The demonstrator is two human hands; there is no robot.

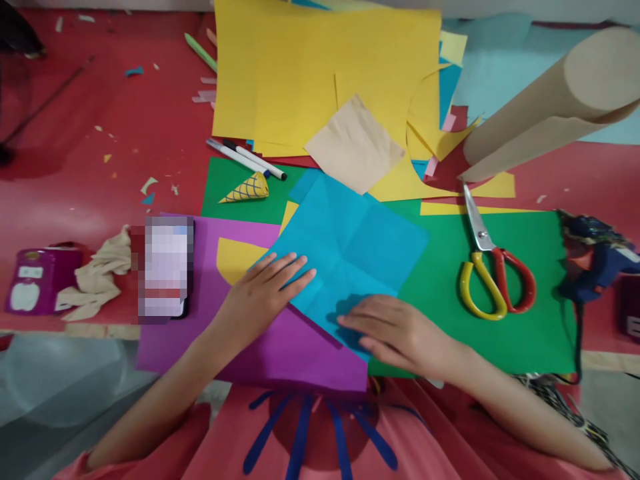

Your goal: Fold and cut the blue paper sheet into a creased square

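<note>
A square sheet of blue paper (345,247) with crease lines lies turned like a diamond in front of me. My left hand (265,287) rests on its left edge, fingers stretched out. Over the near corner is my right hand (390,327), its fingers bent over the sheet; whether they grip the paper is hard to see. Purple paper (300,353) and green paper (425,347) lie beneath. Just beyond the blue sheet is a square of beige paper (355,143). A small yellow paper cone (247,189) with blue criss-cross lines lies to the left.
Scissors (483,253) and a blue glue gun (595,267) lie on the right, near a rolled beige paper tube (545,107). Yellow sheets (310,60) cover the back. Pens (245,159), a phone (165,267) and crumpled beige paper (103,273) are on the left.
</note>
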